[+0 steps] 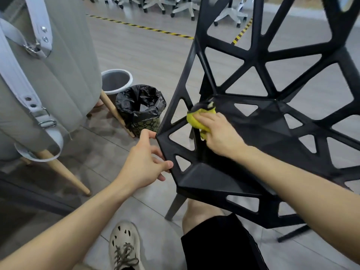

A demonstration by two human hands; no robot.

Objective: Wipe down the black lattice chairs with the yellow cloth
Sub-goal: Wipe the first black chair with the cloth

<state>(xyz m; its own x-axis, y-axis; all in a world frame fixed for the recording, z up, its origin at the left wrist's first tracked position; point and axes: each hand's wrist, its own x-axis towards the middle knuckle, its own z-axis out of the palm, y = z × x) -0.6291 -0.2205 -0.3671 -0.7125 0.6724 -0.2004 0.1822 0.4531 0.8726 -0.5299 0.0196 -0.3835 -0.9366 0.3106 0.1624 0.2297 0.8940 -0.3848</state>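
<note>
A black lattice chair [259,125] fills the right half of the view, its seat and back made of triangular openings. My left hand [145,161] grips the chair's left seat corner, thumb on top and fingers curled under the edge. My right hand [218,133] holds a bunched yellow cloth [196,118] and presses it against the seat's left rim. Part of the cloth is hidden under my palm.
A grey upholstered chair [48,78] with wooden legs stands at the left. A bin with a black bag [141,108] and a white bucket [116,80] sit on the floor behind the chair's corner. White office chairs [175,4] line the back. My knee and shoe are below.
</note>
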